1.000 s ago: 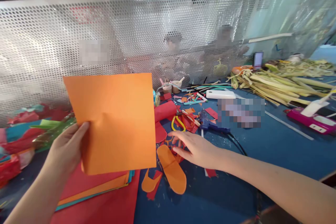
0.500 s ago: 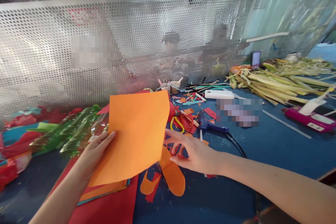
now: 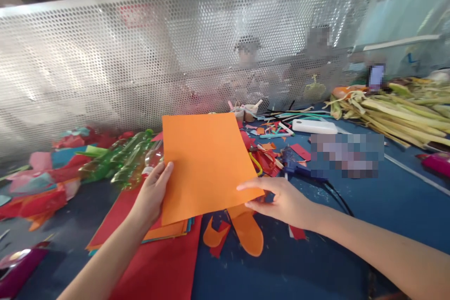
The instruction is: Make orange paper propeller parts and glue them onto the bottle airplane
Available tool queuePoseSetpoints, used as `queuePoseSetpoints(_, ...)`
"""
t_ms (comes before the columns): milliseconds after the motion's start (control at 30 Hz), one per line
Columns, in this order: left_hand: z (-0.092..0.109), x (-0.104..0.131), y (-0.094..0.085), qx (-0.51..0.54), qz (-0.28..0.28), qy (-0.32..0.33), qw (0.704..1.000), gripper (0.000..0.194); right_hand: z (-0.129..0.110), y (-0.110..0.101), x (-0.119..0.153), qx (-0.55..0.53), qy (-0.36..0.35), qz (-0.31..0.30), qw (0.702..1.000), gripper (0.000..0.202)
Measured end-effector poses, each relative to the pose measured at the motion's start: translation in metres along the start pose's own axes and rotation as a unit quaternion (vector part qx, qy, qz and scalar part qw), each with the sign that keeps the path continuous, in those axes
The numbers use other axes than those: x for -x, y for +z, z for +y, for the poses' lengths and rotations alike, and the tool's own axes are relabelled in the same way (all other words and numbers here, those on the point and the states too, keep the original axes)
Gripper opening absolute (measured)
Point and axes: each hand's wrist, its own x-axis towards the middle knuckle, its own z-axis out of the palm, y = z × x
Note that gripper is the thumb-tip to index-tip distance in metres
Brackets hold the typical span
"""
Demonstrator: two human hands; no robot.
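Note:
An orange paper sheet [image 3: 206, 164] is held up above the table, facing me. My left hand [image 3: 156, 187] grips its left edge, thumb on the front. At the lower right corner, my right hand [image 3: 277, 199] has its fingers around the sheet's edge. Below the sheet, orange cut-out pieces [image 3: 250, 234] and a small red scrap lie on the blue table [image 3: 298, 267]. Partly under the held sheet is a stack of coloured paper, with a large red sheet [image 3: 165, 267] on the table.
Green plastic bottles [image 3: 131, 159] and crumpled coloured paper [image 3: 45, 185] lie left. A blue glue gun [image 3: 304, 171], red scraps [image 3: 267, 159] and a white device [image 3: 314, 126] are right of the sheet. Dried husks [image 3: 397, 112] lie far right. People show behind a perforated screen [image 3: 123, 70].
My right hand has closed on the orange sheet's lower right corner; before, it was beside the sheet with fingers apart. The sheet is more level, and the view has shifted left.

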Motion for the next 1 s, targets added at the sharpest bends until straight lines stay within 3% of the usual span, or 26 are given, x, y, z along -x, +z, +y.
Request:
queuePoseSetpoints(100, -0.002, -0.001, -0.001, 0.004, -0.018, 0.016, 1.000, 0.016, 0.002, 0.001, 0.000, 0.002, 0.003, 0.007, 1.000, 0.018)
queuePoseSetpoints(267, -0.001, 0.001, -0.001, -0.006, -0.020, 0.011, 1.000, 0.020, 0.000, -0.001, -0.001, -0.044, 0.053, 0.019, 0.997, 0.028)
queuePoseSetpoints(533, -0.004, 0.002, -0.002, -0.001, -0.044, 0.013, 0.999, 0.035, 0.004, 0.001, -0.007, -0.222, 0.124, 0.026, 0.967, 0.014)
queuePoseSetpoints(700, -0.008, -0.001, -0.005, 0.024, -0.104, 0.004, 0.994, 0.039, 0.010, 0.001, -0.010, -0.255, 0.170, 0.068, 0.949, 0.024)
queuePoseSetpoints(867, -0.009, 0.004, -0.006, 0.017, -0.253, -0.018, 0.967, 0.064, 0.008, -0.002, -0.014, -0.304, 0.191, 0.105, 0.928, 0.028)
queuePoseSetpoints(1000, -0.013, 0.011, 0.000, 0.022, -0.265, -0.026, 0.964, 0.080, 0.008, -0.004, -0.016, -0.326, 0.211, 0.123, 0.913, 0.028)
